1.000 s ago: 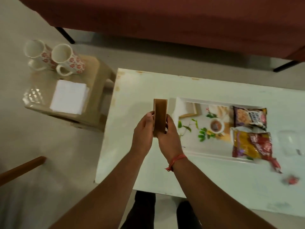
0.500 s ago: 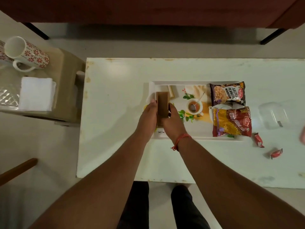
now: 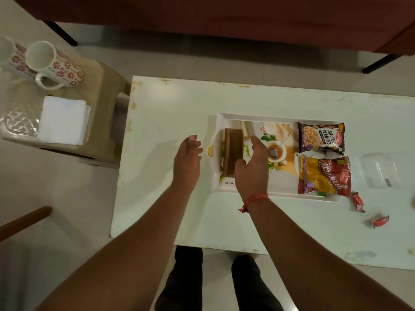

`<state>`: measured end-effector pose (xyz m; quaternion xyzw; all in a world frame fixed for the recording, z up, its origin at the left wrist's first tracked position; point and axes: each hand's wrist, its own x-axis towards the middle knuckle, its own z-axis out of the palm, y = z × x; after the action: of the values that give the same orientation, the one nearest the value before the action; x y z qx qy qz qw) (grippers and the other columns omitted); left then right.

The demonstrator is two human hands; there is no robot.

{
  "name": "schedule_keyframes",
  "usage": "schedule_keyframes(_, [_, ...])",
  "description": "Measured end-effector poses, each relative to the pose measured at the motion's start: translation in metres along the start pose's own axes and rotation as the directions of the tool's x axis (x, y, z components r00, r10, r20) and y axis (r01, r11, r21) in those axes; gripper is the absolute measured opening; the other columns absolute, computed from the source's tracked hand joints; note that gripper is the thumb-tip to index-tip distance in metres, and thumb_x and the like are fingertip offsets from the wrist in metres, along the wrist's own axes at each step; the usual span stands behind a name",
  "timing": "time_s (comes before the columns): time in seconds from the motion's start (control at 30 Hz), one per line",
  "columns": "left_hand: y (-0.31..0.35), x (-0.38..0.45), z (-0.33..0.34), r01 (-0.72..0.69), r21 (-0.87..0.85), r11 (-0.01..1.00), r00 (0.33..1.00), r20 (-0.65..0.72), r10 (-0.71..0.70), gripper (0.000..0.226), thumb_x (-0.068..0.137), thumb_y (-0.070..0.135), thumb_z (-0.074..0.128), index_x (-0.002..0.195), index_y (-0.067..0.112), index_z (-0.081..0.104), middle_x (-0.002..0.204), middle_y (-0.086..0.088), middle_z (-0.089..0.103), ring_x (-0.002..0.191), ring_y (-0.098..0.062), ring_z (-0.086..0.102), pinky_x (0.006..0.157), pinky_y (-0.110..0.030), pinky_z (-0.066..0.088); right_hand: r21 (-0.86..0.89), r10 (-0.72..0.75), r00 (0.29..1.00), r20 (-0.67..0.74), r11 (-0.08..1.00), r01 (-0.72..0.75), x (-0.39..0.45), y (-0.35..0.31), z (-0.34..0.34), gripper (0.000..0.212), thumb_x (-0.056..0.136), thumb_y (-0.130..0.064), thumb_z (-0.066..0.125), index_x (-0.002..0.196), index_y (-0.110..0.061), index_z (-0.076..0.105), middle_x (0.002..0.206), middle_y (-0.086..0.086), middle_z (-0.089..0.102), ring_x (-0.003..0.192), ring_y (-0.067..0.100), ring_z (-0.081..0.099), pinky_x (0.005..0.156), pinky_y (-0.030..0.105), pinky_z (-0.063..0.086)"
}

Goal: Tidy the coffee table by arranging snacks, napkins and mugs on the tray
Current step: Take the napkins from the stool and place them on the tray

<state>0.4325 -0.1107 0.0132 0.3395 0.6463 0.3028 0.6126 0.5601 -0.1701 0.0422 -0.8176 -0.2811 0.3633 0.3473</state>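
right hand (image 3: 251,167) hides brown holder's (image 3: 233,151) near corner; left mug (image 3: 9,57) cut off by edge.
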Motion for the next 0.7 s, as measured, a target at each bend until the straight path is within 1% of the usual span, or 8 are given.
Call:
schedule_keyframes(0.1, [0.004, 0.011, -0.049, -0.014, 0.052, 0.999, 0.994, -0.111, 0.020, 0.024, 0.104, 0.034, 0.044, 0.116, 0.023, 0.061, 0.115, -0.004, 0.065, 0.106, -0.020, 0.064, 0.103, -0.042, 0.049, -0.125, -0.220, 0.975, -0.019, 0.968, 0.216, -0.009, -0.021, 0.026, 0.055, 0.078, 0.006, 0.050, 0.130, -0.011, 0.052, 0.130, 0.007, 0.049, 0.119, 0.024, 0.049, 0.098, 0.029, 0.044])
schedule_keyframes(0.2, [0.003, 0.028, -0.111, -0.021, 0.251, 0.968, 0.969, -0.232, 0.081, 0.034, 0.096, 0.048, 0.044, 0.113, 0.025, 0.063, 0.113, -0.002, 0.068, 0.108, -0.022, 0.064, 0.104, -0.047, 0.048, -0.185, -0.342, 0.936, 0.079, 0.918, 0.351, -0.019, -0.041, 0.068, 0.052, 0.076, 0.008, 0.053, 0.125, -0.010, 0.056, 0.120, 0.006, 0.053, 0.112, 0.019, 0.050, 0.099, 0.014, 0.037])
schedule_keyframes(0.23, [0.004, 0.035, -0.134, -0.027, 0.371, 0.928, 0.958, -0.255, 0.130, 0.037, 0.095, 0.047, 0.043, 0.112, 0.020, 0.063, 0.110, -0.006, 0.068, 0.107, -0.026, 0.064, 0.101, -0.047, 0.049, -0.178, -0.354, 0.926, 0.130, 0.911, 0.373, -0.022, -0.047, 0.083, 0.052, 0.078, 0.008, 0.054, 0.126, -0.012, 0.056, 0.119, 0.005, 0.053, 0.111, 0.016, 0.050, 0.100, 0.013, 0.037])
schedule_keyframes(0.33, [0.021, 0.049, -0.200, -0.065, 0.624, 0.779, 0.915, -0.274, 0.295, 0.022, 0.094, 0.023, 0.051, 0.101, 0.006, 0.061, 0.099, -0.016, 0.064, 0.097, -0.035, 0.060, 0.090, -0.045, 0.049, -0.096, -0.334, 0.893, 0.303, 0.921, 0.377, -0.033, -0.066, 0.135, 0.049, 0.083, 0.006, 0.053, 0.127, -0.016, 0.054, 0.120, 0.001, 0.052, 0.106, 0.015, 0.055, 0.094, 0.035, 0.050])
schedule_keyframes(0.37, [0.026, 0.056, -0.223, -0.069, 0.698, 0.713, 0.893, -0.275, 0.355, 0.019, 0.092, 0.016, 0.056, 0.105, 0.004, 0.062, 0.103, -0.018, 0.063, 0.100, -0.035, 0.058, 0.092, -0.044, 0.046, -0.083, -0.335, 0.874, 0.352, 0.919, 0.386, -0.037, -0.073, 0.154, 0.047, 0.084, 0.005, 0.054, 0.127, -0.016, 0.054, 0.120, 0.001, 0.053, 0.105, 0.016, 0.056, 0.092, 0.038, 0.050])
schedule_keyframes(0.47, [0.035, 0.077, -0.287, -0.021, 0.800, 0.599, 0.856, -0.295, 0.424, 0.045, 0.087, 0.011, 0.063, 0.130, 0.003, 0.056, 0.130, -0.019, 0.053, 0.123, -0.036, 0.049, 0.106, -0.042, 0.039, -0.077, -0.275, 0.842, 0.464, 0.935, 0.347, -0.046, -0.098, 0.207, 0.038, 0.090, -0.001, 0.054, 0.126, -0.015, 0.054, 0.120, 0.002, 0.054, 0.101, 0.015, 0.057, 0.090, 0.033, 0.049])
schedule_keyframes(0.57, [0.033, 0.100, -0.338, 0.011, 0.913, 0.408, 0.895, -0.191, 0.403, 0.067, 0.087, 0.023, 0.065, 0.147, 0.007, 0.039, 0.153, -0.023, 0.034, 0.142, -0.041, 0.031, 0.116, -0.048, 0.031, -0.081, -0.174, 0.821, 0.543, 0.963, 0.257, -0.049, -0.125, 0.263, 0.031, 0.095, -0.014, 0.054, 0.125, -0.013, 0.053, 0.122, 0.003, 0.055, 0.101, 0.017, 0.059, 0.090, 0.029, 0.046])
schedule_keyframes(0.7, [0.029, 0.124, -0.370, -0.119, 0.991, 0.055, 0.936, 0.093, 0.341, 0.088, 0.086, 0.046, 0.065, 0.156, 0.013, 0.024, 0.163, -0.022, 0.018, 0.149, -0.042, 0.020, 0.117, -0.054, 0.026, -0.091, 0.014, 0.848, 0.530, 0.995, 0.040, -0.040, -0.153, 0.324, 0.030, 0.089, -0.027, 0.053, 0.115, -0.014, 0.054, 0.111, 0.009, 0.063, 0.099, 0.030, 0.063, 0.088, 0.043, 0.054])
